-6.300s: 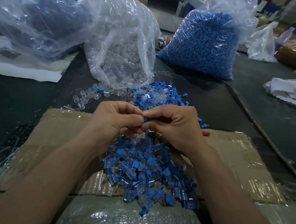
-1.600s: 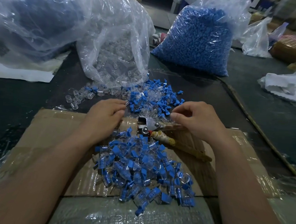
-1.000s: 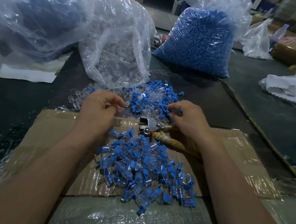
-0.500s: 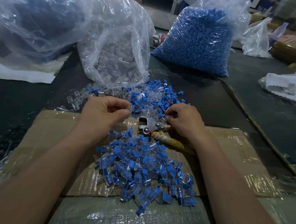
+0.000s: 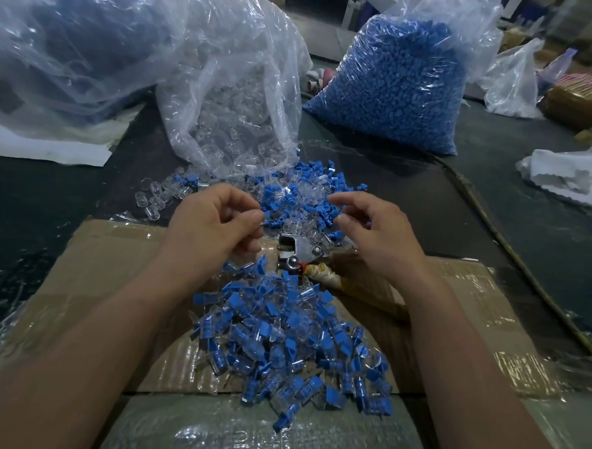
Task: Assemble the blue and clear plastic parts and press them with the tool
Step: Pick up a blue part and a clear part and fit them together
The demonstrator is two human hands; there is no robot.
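My left hand [image 5: 215, 227] hovers over the cardboard's far edge with its fingers curled, thumb and forefinger pinching what looks like a small clear part [image 5: 261, 221]. My right hand [image 5: 376, 239] reaches over the loose pile of blue and clear parts [image 5: 303, 193]; its forefinger and thumb are spread apart and hold nothing. The pressing tool [image 5: 298, 255], metal pliers with a tape-wrapped handle, lies on the cardboard between my hands, touched by neither. A heap of joined blue-and-clear pieces [image 5: 292, 341] lies nearer to me.
A flat cardboard box [image 5: 107, 266] wrapped in film serves as the work surface on a dark table [image 5: 31, 203]. Behind stand an open bag of clear parts [image 5: 235, 111], a full bag of blue parts [image 5: 398, 85] and a large bag [image 5: 64, 40] at left.
The pliers were put down on the cardboard. My left hand picked something from the loose pile and drew back a little; my right hand has opened its fingers over the pile.
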